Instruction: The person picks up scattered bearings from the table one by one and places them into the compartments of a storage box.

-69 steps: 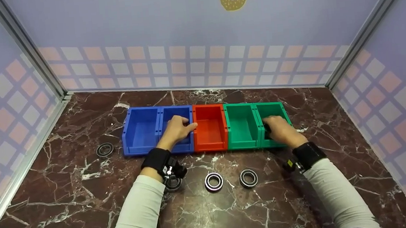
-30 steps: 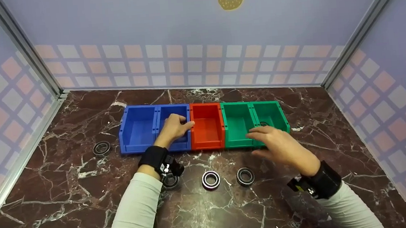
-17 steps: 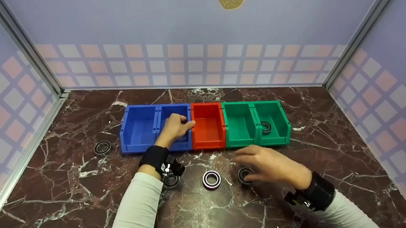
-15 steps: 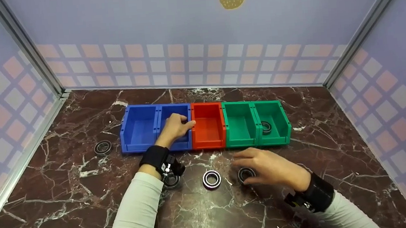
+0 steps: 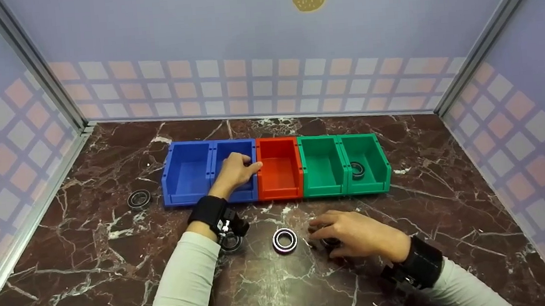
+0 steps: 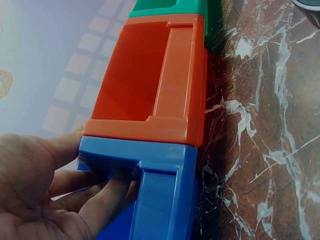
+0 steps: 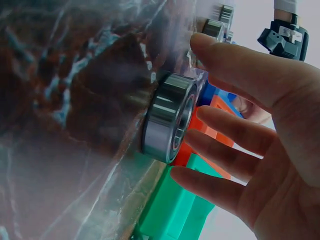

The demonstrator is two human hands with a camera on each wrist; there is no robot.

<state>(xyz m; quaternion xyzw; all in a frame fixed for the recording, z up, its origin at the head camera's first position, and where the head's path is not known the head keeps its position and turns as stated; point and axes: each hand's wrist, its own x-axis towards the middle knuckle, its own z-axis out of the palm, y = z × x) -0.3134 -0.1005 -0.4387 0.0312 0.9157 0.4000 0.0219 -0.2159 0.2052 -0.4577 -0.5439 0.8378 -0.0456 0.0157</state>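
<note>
My left hand (image 5: 236,171) reaches into the second blue bin (image 6: 170,157). Its thumb lies at the wall bordering the red bin (image 6: 172,75), and its fingers curl inside the blue one, pinching that wall. Just over a ball bearing (image 7: 167,117) on the table, my right hand (image 5: 354,234) has its fingers spread, thumb on one side and fingertips close to the ring's upper edge. From the head, that hand partly covers the bearing. Another bearing (image 5: 276,242) lies between the hands. One more bearing (image 5: 362,169) leans inside the rightmost green bin (image 5: 371,187).
The bins form one joined row: two blue, one red, two green. A bearing (image 5: 131,201) lies left of the row, and another bearing (image 5: 234,250) sits partly hidden beneath the left wrist camera. Patterned panels (image 5: 263,32) enclose the marble-look table (image 5: 117,282) at the back and sides.
My right hand has left the rightmost green bin, where a bearing now shows, and come down toward the front over the right-hand table bearing. The left hand keeps its place.
</note>
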